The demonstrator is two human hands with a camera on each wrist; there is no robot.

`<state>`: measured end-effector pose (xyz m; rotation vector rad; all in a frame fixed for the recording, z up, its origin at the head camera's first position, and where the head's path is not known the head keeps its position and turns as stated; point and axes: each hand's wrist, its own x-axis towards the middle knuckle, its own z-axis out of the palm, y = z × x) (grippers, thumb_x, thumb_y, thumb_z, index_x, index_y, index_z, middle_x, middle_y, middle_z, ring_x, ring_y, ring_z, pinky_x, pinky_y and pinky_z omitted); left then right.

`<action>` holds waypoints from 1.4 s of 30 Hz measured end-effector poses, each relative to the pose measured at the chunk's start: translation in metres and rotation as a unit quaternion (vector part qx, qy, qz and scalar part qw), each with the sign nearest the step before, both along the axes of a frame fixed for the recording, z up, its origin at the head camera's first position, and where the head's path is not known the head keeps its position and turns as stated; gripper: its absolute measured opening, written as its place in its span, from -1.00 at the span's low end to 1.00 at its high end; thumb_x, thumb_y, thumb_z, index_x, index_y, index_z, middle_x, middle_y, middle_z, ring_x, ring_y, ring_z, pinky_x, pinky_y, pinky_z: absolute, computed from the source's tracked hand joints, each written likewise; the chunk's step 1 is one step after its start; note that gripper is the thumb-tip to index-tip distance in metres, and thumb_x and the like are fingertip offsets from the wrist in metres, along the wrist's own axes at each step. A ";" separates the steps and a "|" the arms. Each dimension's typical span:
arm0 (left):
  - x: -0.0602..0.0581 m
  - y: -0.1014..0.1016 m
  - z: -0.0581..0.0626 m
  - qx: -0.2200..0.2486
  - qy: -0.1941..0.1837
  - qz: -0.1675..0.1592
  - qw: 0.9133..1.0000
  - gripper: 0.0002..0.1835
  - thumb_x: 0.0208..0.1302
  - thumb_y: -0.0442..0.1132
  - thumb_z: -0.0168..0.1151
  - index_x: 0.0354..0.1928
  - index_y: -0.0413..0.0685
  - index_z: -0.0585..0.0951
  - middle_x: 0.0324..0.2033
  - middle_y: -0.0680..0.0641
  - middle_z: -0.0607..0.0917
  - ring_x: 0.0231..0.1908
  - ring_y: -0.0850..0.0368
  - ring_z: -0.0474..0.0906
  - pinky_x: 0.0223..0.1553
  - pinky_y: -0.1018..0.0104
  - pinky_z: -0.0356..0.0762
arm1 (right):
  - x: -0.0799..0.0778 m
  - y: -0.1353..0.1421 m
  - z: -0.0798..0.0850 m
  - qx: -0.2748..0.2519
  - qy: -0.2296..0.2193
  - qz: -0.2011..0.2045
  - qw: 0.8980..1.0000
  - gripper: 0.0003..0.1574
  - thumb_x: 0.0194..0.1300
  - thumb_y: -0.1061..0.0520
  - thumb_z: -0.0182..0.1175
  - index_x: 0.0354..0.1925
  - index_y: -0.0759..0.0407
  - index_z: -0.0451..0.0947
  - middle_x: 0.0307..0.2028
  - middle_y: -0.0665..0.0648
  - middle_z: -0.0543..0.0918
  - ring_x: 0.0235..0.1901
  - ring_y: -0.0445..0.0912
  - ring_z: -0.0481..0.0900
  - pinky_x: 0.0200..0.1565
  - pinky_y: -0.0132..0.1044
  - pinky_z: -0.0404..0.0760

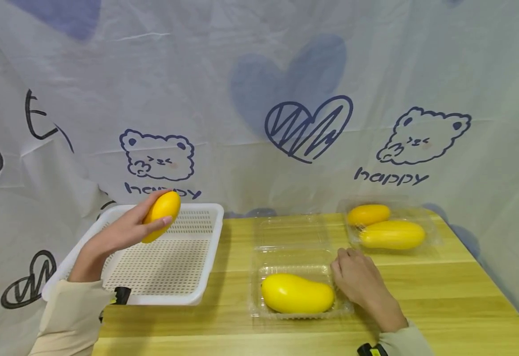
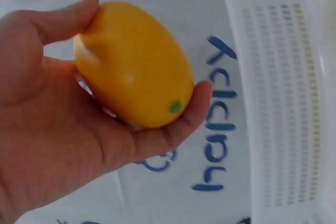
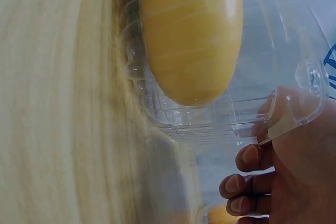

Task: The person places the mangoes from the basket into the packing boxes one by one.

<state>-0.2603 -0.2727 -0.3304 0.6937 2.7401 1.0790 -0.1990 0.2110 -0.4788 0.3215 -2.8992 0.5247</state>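
Note:
My left hand [image 1: 123,231] grips a smooth yellow-orange oval fruit [image 1: 163,215], raised over the white perforated basket [image 1: 218,237]. Thumb and fingers wrap its sides, and a green dot marks one end of it in the left wrist view. On the table, an open clear plastic box [image 1: 256,296] holds a larger, elongated yellow fruit [image 1: 297,294]. At that box's right edge, my right hand [image 1: 361,279] pinches the rim, with one digit seen through the plastic in the right wrist view and the other fingers curled outside.
A second clear plastic box [image 1: 433,237] stands at the back right, with a small orange-yellow fruit [image 1: 368,215] and a longer yellow one [image 1: 393,235] in it. The wooden table [image 1: 455,301] ends at a printed white curtain [image 1: 223,99] behind.

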 end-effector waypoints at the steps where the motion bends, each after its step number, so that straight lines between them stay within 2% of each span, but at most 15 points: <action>1: 0.003 0.003 0.000 0.005 0.007 0.003 1.000 -0.24 0.55 -0.13 0.13 0.62 0.00 0.01 0.13 -0.25 0.45 -0.07 -0.14 0.44 -0.13 0.07 0.48 | 0.000 0.000 0.000 0.000 0.002 0.000 1.000 -0.67 0.52 0.18 -0.11 -0.47 0.07 0.30 -0.52 0.05 0.35 -0.43 -0.03 0.35 -0.30 -0.08 0.39; 8: 0.018 0.024 -0.001 0.055 0.044 0.042 0.997 -0.28 0.60 -0.09 0.04 0.63 0.19 -0.01 0.16 -0.26 0.43 -0.05 -0.20 0.45 -0.12 0.06 0.51 | 0.000 0.000 0.001 0.003 0.012 0.001 1.000 -0.67 0.51 0.20 -0.09 -0.48 0.08 0.27 -0.55 0.05 0.29 -0.49 -0.05 0.26 -0.34 -0.13 0.33; 13: 0.022 0.038 -0.007 0.133 0.083 0.060 0.986 -0.37 0.64 -0.13 -0.05 0.62 0.15 0.04 0.09 -0.23 0.40 -0.07 -0.14 0.38 -0.12 0.11 0.48 | 0.001 0.000 0.000 0.004 0.010 -0.001 1.000 -0.67 0.51 0.19 -0.09 -0.47 0.08 0.30 -0.54 0.05 0.32 -0.46 -0.03 0.30 -0.31 -0.09 0.38; 15: 0.023 0.045 -0.009 0.148 0.112 0.080 0.979 -0.41 0.63 -0.14 -0.06 0.60 0.14 0.11 0.06 -0.21 0.42 -0.10 -0.10 0.38 -0.15 0.14 0.48 | 0.000 0.000 -0.001 0.002 0.009 -0.002 1.000 -0.67 0.51 0.19 -0.08 -0.47 0.08 0.31 -0.53 0.05 0.34 -0.44 -0.03 0.34 -0.29 -0.05 0.42; 18: 0.026 0.055 -0.013 0.161 0.158 0.132 0.965 -0.46 0.60 -0.14 -0.03 0.55 0.11 0.23 0.01 -0.18 0.48 -0.15 -0.05 0.40 -0.21 0.21 0.48 | 0.000 -0.001 -0.003 0.000 0.005 -0.001 1.000 -0.67 0.51 0.18 -0.08 -0.47 0.07 0.32 -0.52 0.05 0.35 -0.42 -0.02 0.35 -0.28 -0.04 0.43; 21: 0.028 0.064 -0.017 0.190 0.185 0.176 0.948 -0.50 0.58 -0.15 -0.01 0.48 0.04 0.34 -0.04 -0.13 0.51 -0.20 -0.01 0.42 -0.26 0.30 0.49 | -0.001 -0.002 -0.003 0.004 0.010 0.000 1.000 -0.67 0.51 0.19 -0.08 -0.47 0.07 0.32 -0.52 0.05 0.35 -0.44 -0.03 0.35 -0.31 -0.07 0.41; 24: 0.027 0.071 -0.023 0.236 0.196 0.200 0.930 -0.55 0.58 -0.14 0.00 0.42 -0.02 0.43 -0.12 -0.08 0.53 -0.29 0.01 0.45 -0.34 0.36 0.52 | -0.001 -0.002 -0.002 0.009 0.016 0.000 1.000 -0.68 0.50 0.19 -0.08 -0.47 0.08 0.33 -0.52 0.07 0.37 -0.45 -0.01 0.38 -0.32 -0.04 0.44; 27: 0.027 0.079 -0.027 0.284 0.187 0.209 0.917 -0.58 0.57 -0.10 0.04 0.37 -0.02 0.50 -0.16 -0.04 0.54 -0.35 0.04 0.48 -0.40 0.39 0.55 | -0.001 -0.001 -0.001 0.012 0.020 -0.002 1.000 -0.69 0.50 0.19 -0.07 -0.46 0.09 0.35 -0.52 0.07 0.38 -0.44 -0.01 0.41 -0.29 0.00 0.47; 31: 0.028 0.086 -0.030 0.340 0.140 0.208 0.906 -0.57 0.56 -0.02 0.08 0.36 0.06 0.52 -0.19 -0.09 0.55 -0.37 0.05 0.53 -0.49 0.38 0.59 | -0.002 -0.001 -0.002 0.011 0.016 -0.002 1.000 -0.69 0.50 0.19 -0.07 -0.46 0.09 0.34 -0.53 0.06 0.36 -0.47 -0.04 0.36 -0.30 -0.02 0.46; 34: 0.031 0.090 -0.031 0.390 0.094 0.190 0.896 -0.58 0.58 0.02 0.03 0.34 0.07 0.51 -0.23 -0.15 0.55 -0.40 0.04 0.56 -0.57 0.35 0.60 | -0.002 -0.002 -0.003 0.007 0.008 0.001 1.000 -0.68 0.52 0.19 -0.09 -0.46 0.09 0.33 -0.53 0.05 0.34 -0.48 -0.04 0.34 -0.31 -0.06 0.43; 37: 0.031 0.095 -0.034 0.427 0.058 0.167 0.887 -0.57 0.60 0.05 -0.03 0.32 0.03 0.49 -0.26 -0.17 0.56 -0.40 0.04 0.59 -0.54 0.32 0.63 | -0.002 -0.002 -0.004 0.005 0.005 0.002 1.000 -0.67 0.52 0.18 -0.10 -0.46 0.08 0.34 -0.52 0.05 0.35 -0.47 -0.05 0.35 -0.32 -0.06 0.43; 42: 0.028 0.103 -0.037 0.457 0.031 0.131 0.879 -0.53 0.62 0.06 -0.14 0.33 -0.02 0.47 -0.19 -0.16 0.63 -0.34 0.04 0.60 -0.48 0.28 0.65 | -0.003 -0.001 -0.002 0.006 0.002 0.005 1.000 -0.67 0.52 0.19 -0.10 -0.46 0.07 0.32 -0.53 0.05 0.34 -0.47 -0.05 0.33 -0.34 -0.10 0.40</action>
